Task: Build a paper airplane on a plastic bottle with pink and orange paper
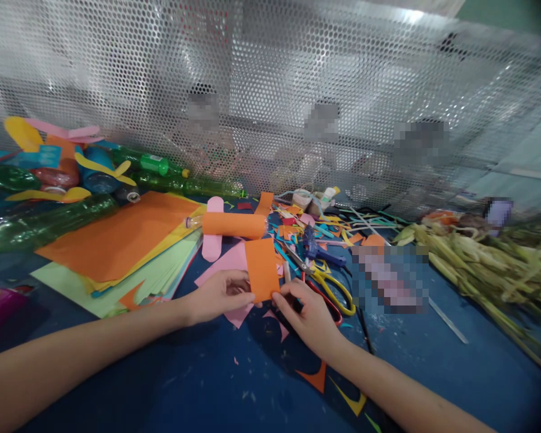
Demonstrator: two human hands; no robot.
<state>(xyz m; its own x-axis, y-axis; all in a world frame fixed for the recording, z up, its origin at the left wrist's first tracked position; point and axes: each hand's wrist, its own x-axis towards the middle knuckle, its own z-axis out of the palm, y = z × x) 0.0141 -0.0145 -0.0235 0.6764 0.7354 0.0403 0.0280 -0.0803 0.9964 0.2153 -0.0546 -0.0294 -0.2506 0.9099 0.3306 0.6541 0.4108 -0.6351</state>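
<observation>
Between both hands is a rectangular piece of orange paper [262,269], raised over the blue table. My left hand [220,294] pinches its lower left corner with thumb and fingers. At the lower right corner my right hand [309,310] pinches the same piece. Just beyond lies a small plastic bottle wrapped in orange paper [238,225], on its side, with a pink paper strip [213,246] crossing beneath it. Pink paper [234,260] lies partly hidden under my left hand. Right of the hands are yellow-handled scissors [336,288] and a blue glue gun [322,249].
A stack of coloured paper [126,234] lies left, with green plastic bottles [49,225] and paper-covered bottle models [63,156] behind. Paper scraps [293,225] litter the middle. Dried corn husks [482,258] are on the right. A perforated metal screen [261,78] stands behind the blue table [184,385].
</observation>
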